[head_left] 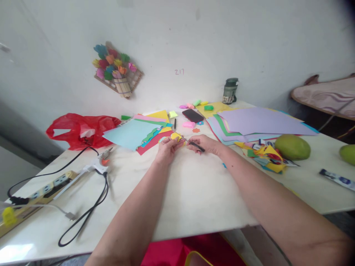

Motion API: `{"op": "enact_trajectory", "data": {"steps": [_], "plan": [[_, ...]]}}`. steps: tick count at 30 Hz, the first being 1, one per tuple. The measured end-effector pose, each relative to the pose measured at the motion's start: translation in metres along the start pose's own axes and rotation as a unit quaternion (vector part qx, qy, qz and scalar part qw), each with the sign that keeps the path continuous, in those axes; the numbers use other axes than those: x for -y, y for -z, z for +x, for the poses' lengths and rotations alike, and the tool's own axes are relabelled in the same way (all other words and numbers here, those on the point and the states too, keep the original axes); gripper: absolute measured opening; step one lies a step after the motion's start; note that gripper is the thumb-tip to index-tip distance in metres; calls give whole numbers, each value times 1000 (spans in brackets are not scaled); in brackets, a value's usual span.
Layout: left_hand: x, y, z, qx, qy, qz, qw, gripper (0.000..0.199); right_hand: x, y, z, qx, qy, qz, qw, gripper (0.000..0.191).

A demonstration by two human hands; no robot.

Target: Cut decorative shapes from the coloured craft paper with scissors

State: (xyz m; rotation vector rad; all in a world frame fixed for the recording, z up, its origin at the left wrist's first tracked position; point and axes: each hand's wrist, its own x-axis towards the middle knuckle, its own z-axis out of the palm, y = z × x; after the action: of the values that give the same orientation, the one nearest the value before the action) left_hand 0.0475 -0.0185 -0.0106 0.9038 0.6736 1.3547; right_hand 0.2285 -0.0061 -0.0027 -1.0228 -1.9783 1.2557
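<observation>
My left hand (166, 148) pinches a small piece of yellow paper (175, 136) over the middle of the table. Close beside it, my right hand (206, 143) grips scissors (196, 146) by their dark handle. Their thin metal blades point up and left and meet the paper; whether they are spread is too small to tell. Just beyond the hands lie an orange paper flower (196, 130), a blue paper flower (200, 123) and a pink packet (189, 125). Red paper (149, 145) and light blue sheets (130, 132) with wavy-cut strips lie left of my left hand.
Stacked coloured sheets (266, 122), paper scraps (270, 159) and a green mango (293, 147) lie to the right. A phone (193, 115) and a bottle (230, 91) are farther back. Leftward are a red plastic bag (80, 127), a glue gun (97, 164) with its cord, and a power strip (46, 192).
</observation>
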Motion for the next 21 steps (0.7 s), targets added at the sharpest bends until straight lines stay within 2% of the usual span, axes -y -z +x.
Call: {"op": "enact_trajectory", "data": {"steps": [13,21], "plan": [[0,-1,0,-21,4,-10,1000,11,4,-3,-1,-10,-3,9,1000,31],[2,1,1,-15,1,-13,1000,12,4,-4,-1,-10,-1,9,1000,31]]}}
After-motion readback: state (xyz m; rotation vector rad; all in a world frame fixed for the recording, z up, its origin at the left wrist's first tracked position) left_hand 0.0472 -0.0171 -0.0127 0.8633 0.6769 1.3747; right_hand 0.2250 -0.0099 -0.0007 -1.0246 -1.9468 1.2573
